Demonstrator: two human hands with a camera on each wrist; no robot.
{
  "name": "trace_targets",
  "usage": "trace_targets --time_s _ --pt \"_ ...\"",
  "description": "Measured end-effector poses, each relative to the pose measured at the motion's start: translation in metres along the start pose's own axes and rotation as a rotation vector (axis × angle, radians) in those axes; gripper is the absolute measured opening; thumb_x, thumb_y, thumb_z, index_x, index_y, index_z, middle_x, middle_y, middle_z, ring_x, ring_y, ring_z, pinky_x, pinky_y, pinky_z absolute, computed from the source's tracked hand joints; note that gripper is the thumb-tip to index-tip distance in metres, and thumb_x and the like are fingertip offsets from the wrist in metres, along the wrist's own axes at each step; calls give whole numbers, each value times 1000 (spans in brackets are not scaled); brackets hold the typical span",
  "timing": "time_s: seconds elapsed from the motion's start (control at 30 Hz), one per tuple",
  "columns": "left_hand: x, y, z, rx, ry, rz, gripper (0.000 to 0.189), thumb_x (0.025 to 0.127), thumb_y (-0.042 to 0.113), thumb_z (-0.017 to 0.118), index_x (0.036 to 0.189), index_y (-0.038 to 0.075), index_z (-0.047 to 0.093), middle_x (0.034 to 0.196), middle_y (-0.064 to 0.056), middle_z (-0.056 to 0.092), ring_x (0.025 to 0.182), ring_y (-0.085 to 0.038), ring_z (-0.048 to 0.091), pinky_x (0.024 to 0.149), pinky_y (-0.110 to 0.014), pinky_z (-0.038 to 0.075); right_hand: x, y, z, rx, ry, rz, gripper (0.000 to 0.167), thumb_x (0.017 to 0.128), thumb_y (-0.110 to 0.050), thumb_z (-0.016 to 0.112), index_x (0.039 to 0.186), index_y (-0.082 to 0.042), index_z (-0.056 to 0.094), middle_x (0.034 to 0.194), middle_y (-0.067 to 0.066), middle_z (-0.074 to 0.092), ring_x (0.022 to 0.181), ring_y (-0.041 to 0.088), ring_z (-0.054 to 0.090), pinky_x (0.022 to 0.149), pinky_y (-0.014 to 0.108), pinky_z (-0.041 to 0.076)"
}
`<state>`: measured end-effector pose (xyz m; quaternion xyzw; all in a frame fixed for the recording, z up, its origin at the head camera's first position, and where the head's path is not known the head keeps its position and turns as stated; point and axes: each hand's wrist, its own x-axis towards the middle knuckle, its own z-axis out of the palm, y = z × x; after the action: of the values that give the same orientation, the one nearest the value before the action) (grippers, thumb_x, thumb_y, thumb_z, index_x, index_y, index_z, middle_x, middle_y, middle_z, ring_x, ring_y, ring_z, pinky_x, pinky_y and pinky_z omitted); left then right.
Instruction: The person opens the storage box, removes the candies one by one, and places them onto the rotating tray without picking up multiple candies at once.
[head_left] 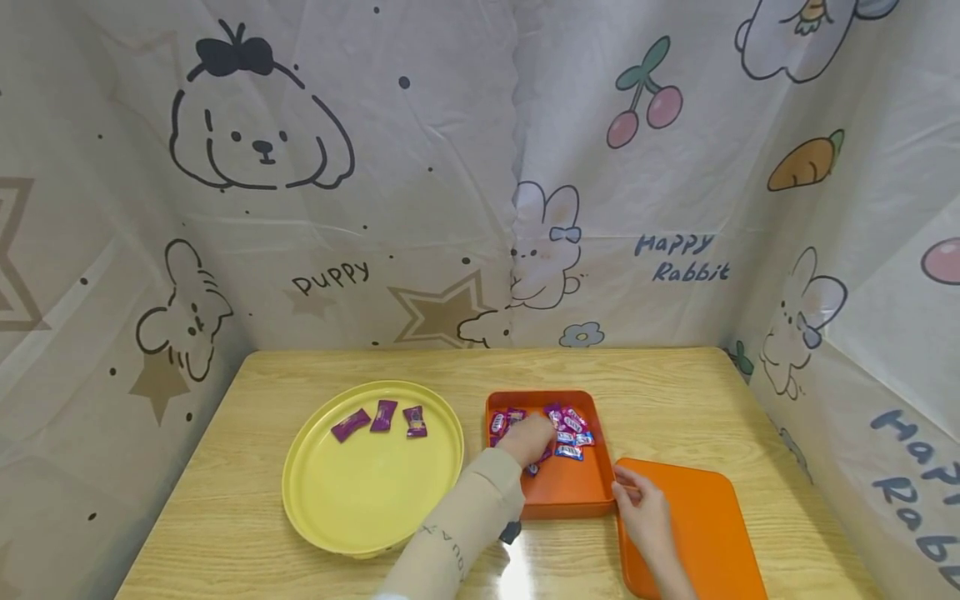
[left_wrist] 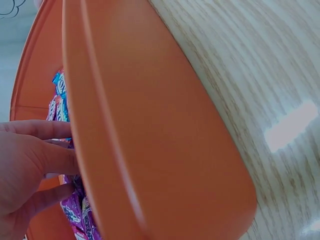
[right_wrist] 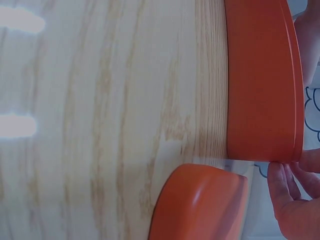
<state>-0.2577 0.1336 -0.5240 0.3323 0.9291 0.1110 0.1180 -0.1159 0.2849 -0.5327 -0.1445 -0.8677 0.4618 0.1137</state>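
Note:
An orange box (head_left: pixel 566 492) with low walls stands mid-table, several small wrapped candies (head_left: pixel 568 452) in purple, pink and blue lying in it. My left hand (head_left: pixel 528 439) reaches down among them. In the left wrist view its fingers (left_wrist: pixel 47 129) touch purple-wrapped candies (left_wrist: pixel 72 207); the box wall hides the tips, so a grip is not visible. At the box's right wall, my right hand (head_left: pixel 643 504) pinches the rim between thumb and fingers (right_wrist: pixel 280 182). On the left, a round yellow tray (head_left: pixel 367 508) bears three purple-wrapped candies (head_left: pixel 384 416) near its far edge.
An orange lid (head_left: pixel 701 525) lies on the wooden table (head_left: pixel 660 392) right of the box, below my right hand. Behind the table and along both sides hangs a pale printed curtain (head_left: pixel 450 167).

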Motion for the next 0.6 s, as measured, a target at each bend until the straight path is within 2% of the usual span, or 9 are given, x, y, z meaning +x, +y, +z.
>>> trace_targets --time_s 0.27,0.4,0.47,0.6 --pt "0 -1 3 85 27 41 13 82 9 64 71 17 68 72 5 57 71 -11 48 64 -20 42 1 1 0 8 -7 25 28 87 0 56 114 7 59 103 24 62 85 30 63 65 21 51" --pt "0 -3 3 80 43 59 15 82 10 64 70 17 67 70 7 55 69 -9 47 61 -19 41 1 2 0 9 -6 16 28 87 1 56 113 8 59 103 25 62 84 31 63 65 21 51" --pt "-1 -3 2 48 45 56 15 82 9 63 70 17 68 70 7 56 67 -9 47 59 -19 40 1 1 1 10 -1 16 28 87 1 56 113 8 59 103 24 62 84 30 63 65 20 51" --pt "-1 -1 -3 0 23 49 11 82 7 64 77 16 69 75 6 62 68 -9 48 63 -20 44 0 0 1 16 4 8 27 86 2 57 112 8 59 102 24 62 83 30 63 64 21 51"
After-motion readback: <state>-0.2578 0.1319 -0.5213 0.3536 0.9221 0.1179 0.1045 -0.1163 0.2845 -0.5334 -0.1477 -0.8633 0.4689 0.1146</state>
